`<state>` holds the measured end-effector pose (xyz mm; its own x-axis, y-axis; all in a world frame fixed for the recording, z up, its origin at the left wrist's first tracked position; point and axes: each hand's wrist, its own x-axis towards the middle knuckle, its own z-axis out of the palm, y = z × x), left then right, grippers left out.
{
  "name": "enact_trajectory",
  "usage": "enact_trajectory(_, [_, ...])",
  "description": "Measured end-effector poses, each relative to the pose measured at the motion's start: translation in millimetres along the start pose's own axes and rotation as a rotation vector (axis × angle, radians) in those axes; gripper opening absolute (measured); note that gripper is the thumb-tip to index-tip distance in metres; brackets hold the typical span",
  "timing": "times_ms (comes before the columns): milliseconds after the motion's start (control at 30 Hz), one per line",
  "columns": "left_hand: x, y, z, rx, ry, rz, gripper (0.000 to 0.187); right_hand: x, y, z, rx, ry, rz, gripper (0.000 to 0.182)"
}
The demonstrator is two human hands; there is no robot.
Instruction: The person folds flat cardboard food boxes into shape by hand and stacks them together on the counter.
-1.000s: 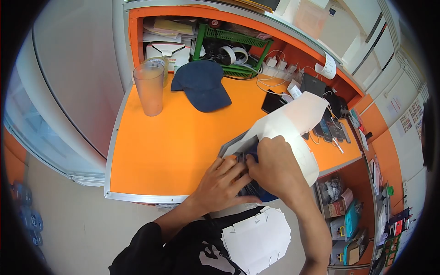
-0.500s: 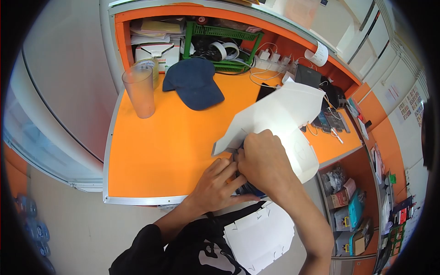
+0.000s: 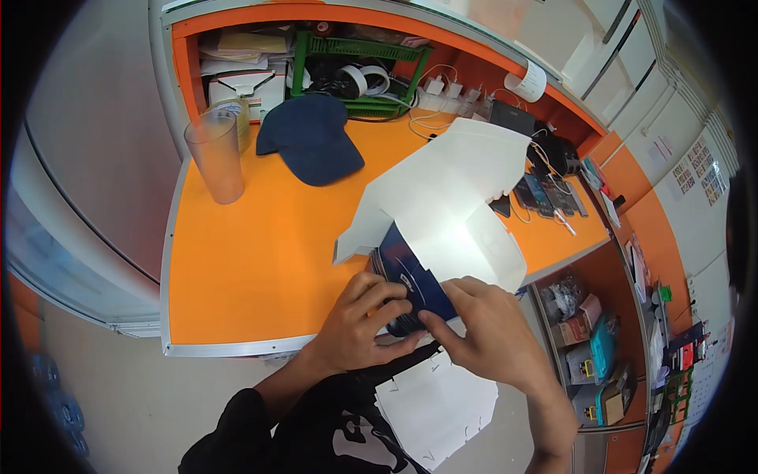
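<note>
A dark blue printed piece (image 3: 412, 276) stands at the desk's front edge, against a large unfolded white card box (image 3: 450, 197). My left hand (image 3: 367, 320) is closed round the lower left side of the blue piece. With thumb and fingers, my right hand (image 3: 485, 328) pinches the blue piece's lower right edge. What lies beneath the fingers, a dark stack, is mostly hidden. A white cut card sheet (image 3: 438, 407) with small slits lies below, over the black clothing.
On the orange desk (image 3: 253, 268) are a dark blue cap (image 3: 312, 141) and a frosted cup (image 3: 217, 158). Behind stand a green rack (image 3: 363, 51) and chargers with cables (image 3: 454, 88). Phones (image 3: 545, 193) lie at the right, above shelves (image 3: 588, 316) of boxes.
The blue printed piece has come into view, upright between my hands. My right hand has moved lower and turned, with its thumb on the piece. The whole view has shifted slightly.
</note>
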<state>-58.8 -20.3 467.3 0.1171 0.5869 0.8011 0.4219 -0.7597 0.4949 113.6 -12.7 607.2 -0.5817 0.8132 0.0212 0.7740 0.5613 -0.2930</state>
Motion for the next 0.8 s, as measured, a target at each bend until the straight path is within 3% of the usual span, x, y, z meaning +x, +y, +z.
enact_trajectory(133, [-4.5,3.0,3.6,-0.06,0.007,-0.034,0.031,-4.1,1.6,8.6,-0.001,0.132,-0.059,0.021])
enact_trajectory(533, [-13.6,6.0,6.4,-0.168,-0.014,-0.152,0.029,-0.7,7.5,23.7,-0.033,0.269,-0.152,0.017])
enact_trajectory(800, [-16.3,4.4,9.5,-0.222,-0.005,-0.202,0.029,-0.6,5.2,22.6,-0.12,0.233,-0.187,0.016])
